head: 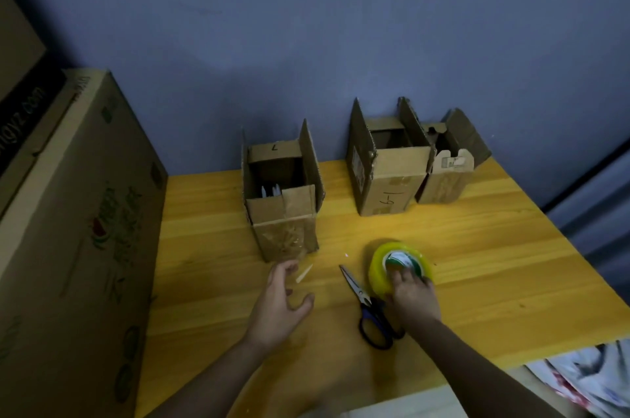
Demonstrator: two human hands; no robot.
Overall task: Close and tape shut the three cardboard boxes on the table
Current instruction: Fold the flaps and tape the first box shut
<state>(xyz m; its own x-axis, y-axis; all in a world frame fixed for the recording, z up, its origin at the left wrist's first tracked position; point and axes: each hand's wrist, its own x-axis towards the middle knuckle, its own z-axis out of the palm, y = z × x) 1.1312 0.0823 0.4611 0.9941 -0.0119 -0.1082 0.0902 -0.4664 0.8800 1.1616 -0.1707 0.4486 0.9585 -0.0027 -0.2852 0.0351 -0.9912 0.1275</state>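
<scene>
The right hand (410, 294) is laid on the roll of tape (399, 265), its fingers curled over the near rim and into the core, so the roll is gripped where it lies flat on the table (477, 264). The left hand (278, 301) is held open above the tabletop, fingers loosely spread and slightly bent; nothing is held in it. A small pale scrap (304, 273) is seen just beyond its fingertips, apart from them.

Between the two hands a pair of scissors (368, 308) is laid, blades closed and pointed away, the dark handles tucked against the right wrist.

Three cardboard boxes are counted, all with flaps standing up and unsealed. The nearest box (283, 209) is placed just beyond the left hand, its front face close to the fingertips; white items are glimpsed inside, too dim to identify. The middle box (388, 175) is set well beyond the right hand, and the third box (450, 172) is touching its right side, near the wall.

Open tabletop is left to the right of the right hand, out to the table's right edge, and also between the tape and the two far boxes. To the left of the left hand the table is bounded by a large carton (81, 230) standing against its edge. One roll of tape, one pair of scissors and one scrap are counted.
</scene>
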